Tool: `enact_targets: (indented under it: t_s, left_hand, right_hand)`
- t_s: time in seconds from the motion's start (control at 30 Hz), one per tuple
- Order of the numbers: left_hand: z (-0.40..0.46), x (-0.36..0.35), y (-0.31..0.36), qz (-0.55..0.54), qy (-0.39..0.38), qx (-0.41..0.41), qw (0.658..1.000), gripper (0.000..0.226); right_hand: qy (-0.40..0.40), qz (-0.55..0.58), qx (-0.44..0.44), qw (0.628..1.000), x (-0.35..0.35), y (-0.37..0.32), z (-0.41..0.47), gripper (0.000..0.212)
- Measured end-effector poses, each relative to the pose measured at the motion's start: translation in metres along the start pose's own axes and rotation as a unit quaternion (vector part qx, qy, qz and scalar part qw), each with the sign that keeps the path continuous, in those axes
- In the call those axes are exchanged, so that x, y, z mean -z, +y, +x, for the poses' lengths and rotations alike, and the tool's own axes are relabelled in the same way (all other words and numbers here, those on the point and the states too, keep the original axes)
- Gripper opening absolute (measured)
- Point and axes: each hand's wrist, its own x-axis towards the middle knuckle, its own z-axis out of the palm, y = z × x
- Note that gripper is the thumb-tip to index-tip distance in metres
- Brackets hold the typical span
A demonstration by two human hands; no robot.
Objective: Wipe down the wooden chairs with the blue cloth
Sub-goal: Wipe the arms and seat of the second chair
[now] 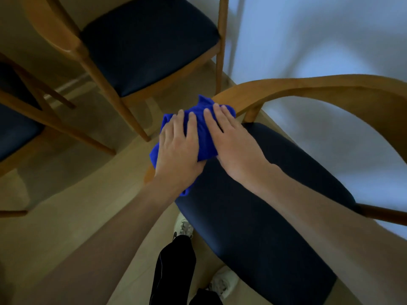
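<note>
Floor: pale wood-toned boards (72,208) ran under three chairs, with a light wall (308,40) behind the nearest one.
Near chair: the chair (330,89) had a curved wooden back rail and a dark padded seat (264,216); it stood closest to the person.
Other chairs: a second chair (149,47) stood beyond it, and a third (19,128) showed partly at the left edge.
Cloth: the blue cloth (204,137) lay bunched at the seat's far corner, where the rail end met the seat.
Left hand: the left hand (178,150) lay flat on the cloth, fingers straight and slightly spread, pressing rather than gripping.
Right hand: the right hand (231,142) lay flat beside it, fingers extended over the cloth's upper part; nothing was curled around the fabric.
Risk 1: with no grip on the cloth, a hard stroke could have slid the hands off it and left it behind, or dropped it off the seat edge to the floor.
Risk 2: the bunched cloth presented little flat face, so wood in the rail joint could have been missed.
Risk 3: weight pressed on one corner could have tipped or shifted the chair.
Markings: no brand, label or writing could be read; the view was soft and dim, so small marks may have gone unseen.
</note>
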Motion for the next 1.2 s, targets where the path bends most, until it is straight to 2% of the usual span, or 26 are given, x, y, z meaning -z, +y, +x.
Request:
enact_targets:
  t_s: [0.17,0.33,0.4,0.5,0.57,0.63,0.73,0.77,0.8,0.87,0.97,1.03,1.13,1.2]
  left_hand:
    - [0.052,-0.015,0.046,0.024,-0.032,-0.189,0.981,0.096]
    - [0.065,-0.030,0.078,-0.049,-0.026,-0.258,0.964,0.098]
    - [0.068,-0.033,0.087,-0.126,-0.084,-0.266,0.952,0.113]
    - [0.075,-0.035,0.097,-0.247,-0.240,-0.222,0.912,0.129]
    - [0.082,-0.037,0.103,-0.324,-0.330,-0.153,0.873,0.125]
    - [0.089,-0.040,0.111,-0.390,-0.414,-0.079,0.819,0.115]
    - [0.092,-0.043,0.125,-0.433,-0.580,-0.070,0.686,0.086]
    - [0.092,-0.044,0.130,-0.437,-0.618,-0.077,0.649,0.073]
    - [0.091,-0.043,0.135,-0.433,-0.638,-0.087,0.631,0.064]
    - [0.090,-0.042,0.140,-0.414,-0.639,-0.110,0.639,0.056]
    - [0.086,-0.042,0.141,-0.422,-0.608,-0.120,0.662,0.061]
    - [0.081,-0.039,0.145,-0.414,-0.566,-0.145,0.698,0.064]
    - [0.077,-0.036,0.156,-0.349,-0.455,-0.208,0.792,0.059]
    - [0.077,-0.032,0.160,-0.331,-0.412,-0.245,0.813,0.054]
  right_hand:
    - [0.077,0.139,-0.149,0.976,-0.005,0.053,-0.037,0.077]
    - [0.107,0.288,-0.216,0.927,-0.002,0.086,-0.062,0.051]
    - [0.130,0.318,-0.239,0.908,0.002,0.097,-0.072,0.052]
    - [0.128,0.314,-0.242,0.909,0.010,0.117,-0.094,0.056]
    - [0.090,0.313,-0.216,0.920,0.013,0.129,-0.111,0.057]
    - [0.046,0.321,-0.203,0.924,0.013,0.135,-0.127,0.061]
    - [0.058,0.369,-0.208,0.904,0.015,0.137,-0.145,0.067]
    - [0.074,0.395,-0.212,0.891,0.014,0.138,-0.150,0.069]
    - [0.081,0.423,-0.220,0.875,0.013,0.139,-0.155,0.073]
    - [0.047,0.472,-0.260,0.841,0.006,0.145,-0.163,0.079]
    - [-0.025,0.520,-0.287,0.804,-0.007,0.150,-0.171,0.061]
    - [-0.050,0.544,-0.278,0.790,-0.011,0.153,-0.175,0.061]
    - [-0.061,0.521,-0.276,0.805,-0.008,0.163,-0.180,0.072]
    - [-0.070,0.480,-0.269,0.832,-0.006,0.170,-0.186,0.055]
